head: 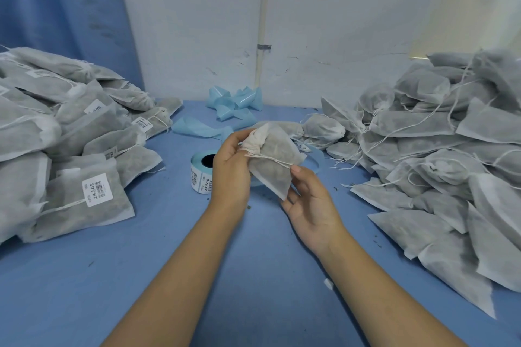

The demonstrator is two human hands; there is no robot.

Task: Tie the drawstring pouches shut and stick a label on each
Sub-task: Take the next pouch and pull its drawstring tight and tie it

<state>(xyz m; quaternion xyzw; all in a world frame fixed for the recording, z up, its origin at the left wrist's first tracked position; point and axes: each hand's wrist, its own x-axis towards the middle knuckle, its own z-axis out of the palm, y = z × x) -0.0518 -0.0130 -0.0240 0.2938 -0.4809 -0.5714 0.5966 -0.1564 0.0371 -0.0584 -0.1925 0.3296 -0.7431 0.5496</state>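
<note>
Pouch (275, 149): our L hand (231, 169) grips its bunched neck; R hand (311, 203) pinches string (277, 162) + lower corner. Label roll (200, 176) just behind. Labelled pile (70, 132) left, unlabelled pile (439, 155) right.

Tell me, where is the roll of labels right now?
In the head view, the label roll sits on the blue table at centre, just left of the left hand, which grips a pouch.

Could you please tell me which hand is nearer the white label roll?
Left. The left hand is beside the white paper label roll; the right hand sits farther right.
</note>
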